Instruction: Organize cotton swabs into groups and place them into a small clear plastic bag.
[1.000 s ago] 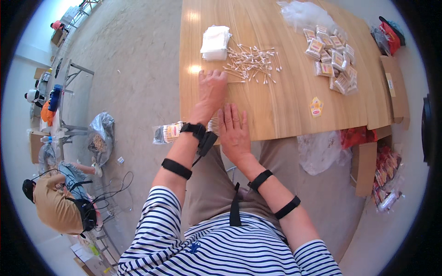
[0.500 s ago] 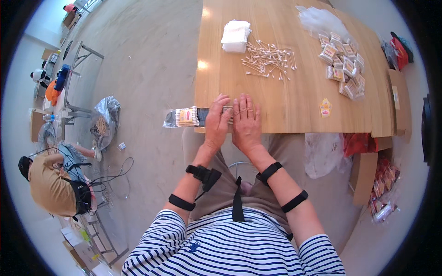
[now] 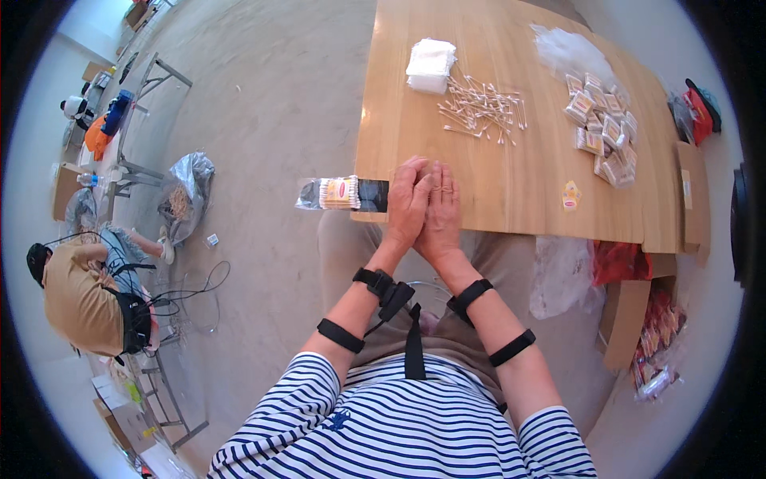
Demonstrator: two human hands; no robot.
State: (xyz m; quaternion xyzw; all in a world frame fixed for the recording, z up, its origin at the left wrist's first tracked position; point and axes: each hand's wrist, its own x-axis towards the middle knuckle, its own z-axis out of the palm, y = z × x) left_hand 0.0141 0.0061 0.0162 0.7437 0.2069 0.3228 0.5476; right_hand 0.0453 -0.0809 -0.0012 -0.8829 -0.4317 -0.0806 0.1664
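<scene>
The left hand point(image 3: 408, 201) and right hand point(image 3: 444, 211) press together at the table point(image 3: 511, 188); whether they pinch anything is hidden. Just left of them lies a black strip point(image 3: 373, 195), then a pack of cotton swabs point(image 3: 340, 192). Ahead are loose swabs point(image 3: 483, 112), then white bags point(image 3: 431, 65); off right, yellow labels point(image 3: 570, 196), then heaped swab packs point(image 3: 606, 134).

The floor point(image 3: 271, 104) is grey and plain, with little bits dropped here and there. The big table point(image 3: 511, 195) is light brown wood with stripy lines. More tables point(image 3: 175, 73) with thin grey metal legs stand off to the left. The walls point(image 3: 48, 144) are pale and the room is bright.
</scene>
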